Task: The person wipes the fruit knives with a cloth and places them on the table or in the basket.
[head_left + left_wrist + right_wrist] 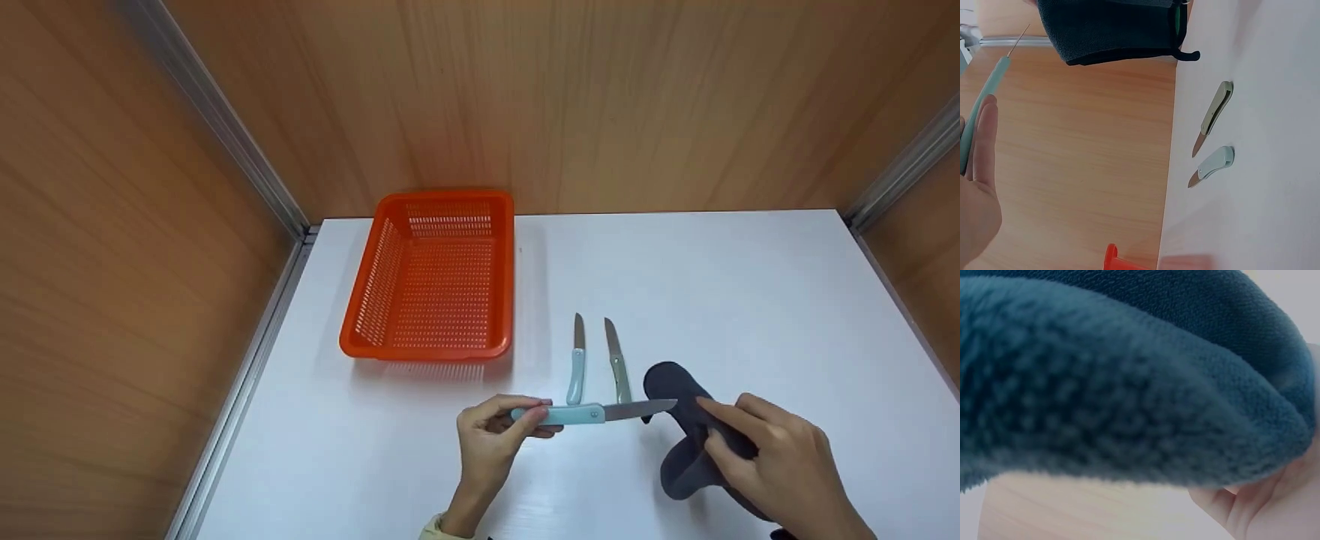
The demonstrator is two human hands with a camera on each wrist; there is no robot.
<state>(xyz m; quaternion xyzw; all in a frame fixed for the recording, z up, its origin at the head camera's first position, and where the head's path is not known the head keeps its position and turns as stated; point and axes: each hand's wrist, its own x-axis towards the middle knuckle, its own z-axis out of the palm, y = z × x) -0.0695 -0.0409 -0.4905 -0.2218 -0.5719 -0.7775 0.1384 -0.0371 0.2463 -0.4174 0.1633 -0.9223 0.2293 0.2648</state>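
Note:
My left hand [491,439] pinches the light blue handle of an unfolded folding knife [574,415], its blade pointing right. My right hand [780,450] grips a dark blue plush cloth [679,386], which hangs in folds beside the blade tip. In the head view the tip overlaps the cloth's edge. The cloth [1100,394] fills most of the right wrist view and hides part of the fingers. Behind the held knife, two more unfolded knives lie on the table: one with a light blue handle [576,375], one with a grey-green handle [620,379].
An orange perforated plastic basket [427,352] stands at the back left of the white table [712,285]. Wood-grain panels [600,105] with metal edge strips enclose the table at the back and sides.

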